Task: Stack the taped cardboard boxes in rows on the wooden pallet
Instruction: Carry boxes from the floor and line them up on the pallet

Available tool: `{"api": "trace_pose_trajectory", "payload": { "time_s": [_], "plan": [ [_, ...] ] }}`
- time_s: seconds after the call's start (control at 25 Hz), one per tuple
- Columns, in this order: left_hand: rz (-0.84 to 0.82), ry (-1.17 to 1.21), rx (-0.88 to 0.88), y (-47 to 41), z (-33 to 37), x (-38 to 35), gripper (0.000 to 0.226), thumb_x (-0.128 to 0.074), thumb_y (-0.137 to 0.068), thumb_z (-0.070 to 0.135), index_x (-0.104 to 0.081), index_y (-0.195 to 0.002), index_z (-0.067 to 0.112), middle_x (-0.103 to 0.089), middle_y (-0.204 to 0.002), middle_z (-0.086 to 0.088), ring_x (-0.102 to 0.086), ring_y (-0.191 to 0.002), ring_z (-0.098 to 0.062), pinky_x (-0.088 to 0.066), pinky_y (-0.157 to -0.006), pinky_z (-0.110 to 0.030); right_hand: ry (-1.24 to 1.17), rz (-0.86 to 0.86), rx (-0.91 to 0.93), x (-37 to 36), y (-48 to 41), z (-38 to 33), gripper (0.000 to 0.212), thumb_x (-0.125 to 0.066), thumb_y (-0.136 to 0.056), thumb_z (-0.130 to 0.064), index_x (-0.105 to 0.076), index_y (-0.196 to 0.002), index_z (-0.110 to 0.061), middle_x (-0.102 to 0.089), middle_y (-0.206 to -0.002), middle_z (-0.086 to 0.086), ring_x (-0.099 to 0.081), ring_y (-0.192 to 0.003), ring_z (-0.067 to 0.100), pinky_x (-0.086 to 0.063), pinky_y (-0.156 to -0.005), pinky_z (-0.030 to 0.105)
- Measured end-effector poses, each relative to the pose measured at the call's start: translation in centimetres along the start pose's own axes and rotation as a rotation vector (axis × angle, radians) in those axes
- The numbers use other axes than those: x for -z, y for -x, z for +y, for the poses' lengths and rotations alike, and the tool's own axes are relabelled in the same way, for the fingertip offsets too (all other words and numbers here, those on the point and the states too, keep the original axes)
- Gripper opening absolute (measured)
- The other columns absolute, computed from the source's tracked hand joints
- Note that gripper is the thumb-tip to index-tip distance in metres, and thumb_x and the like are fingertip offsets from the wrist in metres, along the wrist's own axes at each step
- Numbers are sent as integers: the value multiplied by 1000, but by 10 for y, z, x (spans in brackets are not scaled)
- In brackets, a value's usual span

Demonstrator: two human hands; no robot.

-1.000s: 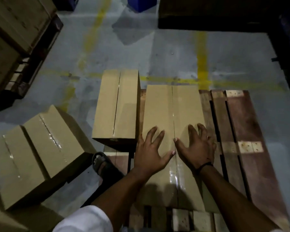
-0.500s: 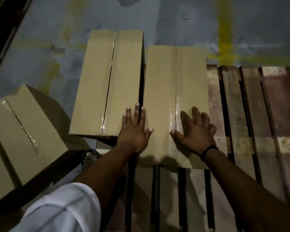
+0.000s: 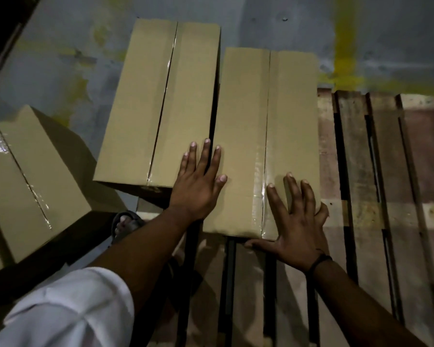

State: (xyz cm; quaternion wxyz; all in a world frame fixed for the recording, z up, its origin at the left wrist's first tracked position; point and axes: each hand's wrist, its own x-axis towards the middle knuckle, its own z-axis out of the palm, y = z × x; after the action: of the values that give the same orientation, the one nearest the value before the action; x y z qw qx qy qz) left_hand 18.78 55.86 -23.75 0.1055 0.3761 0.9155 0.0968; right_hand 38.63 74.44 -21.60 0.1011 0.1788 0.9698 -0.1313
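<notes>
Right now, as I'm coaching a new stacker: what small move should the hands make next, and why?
Probably slide the right box forward with the right hand, whose thumb is behind its near end. That end sits nearer than the end of the left box, so the row is staggered; the left hand lies flat across the dark gap between them.

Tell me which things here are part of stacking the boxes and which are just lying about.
Job: right box, pressed by right hand; left box, touched by left hand; wooden pallet; tilted box on the floor.
Lying about: yellow floor paint; sandalled foot.
</notes>
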Motion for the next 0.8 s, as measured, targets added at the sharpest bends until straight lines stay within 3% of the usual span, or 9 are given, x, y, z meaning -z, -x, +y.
{"api": "trace_pose_trajectory", "payload": {
  "time_s": [0.16,0.36,0.8],
  "plan": [
    [7,30,30,0,-4,0,70,-15,-107,55,7,-164,22,17,-171,-2,20,-156,-27,1,-128,-48,77,4,83,2,-24,9,122,-30,-60,-108,-15,-162,-42,6,-173,1,1,-157,39,-25,-105,79],
    [31,46,44,0,-6,-1,72,-15,-107,57,6,-164,19,14,-171,1,17,-157,-25,-1,-128,-47,133,23,93,7,-58,10,122,-27,-59,-109,-13,-161,-44,3,-173,-1,-2,-156,40,-28,-104,73],
    [18,-26,36,0,-5,2,82,-16,-103,65,4,-164,15,15,-171,-2,18,-157,-26,4,-128,-44,108,75,113,12,-78,12,119,-26,-61,-108,-20,-161,-42,-4,-173,-1,-8,-155,40,-30,-102,74]
  ]
}}
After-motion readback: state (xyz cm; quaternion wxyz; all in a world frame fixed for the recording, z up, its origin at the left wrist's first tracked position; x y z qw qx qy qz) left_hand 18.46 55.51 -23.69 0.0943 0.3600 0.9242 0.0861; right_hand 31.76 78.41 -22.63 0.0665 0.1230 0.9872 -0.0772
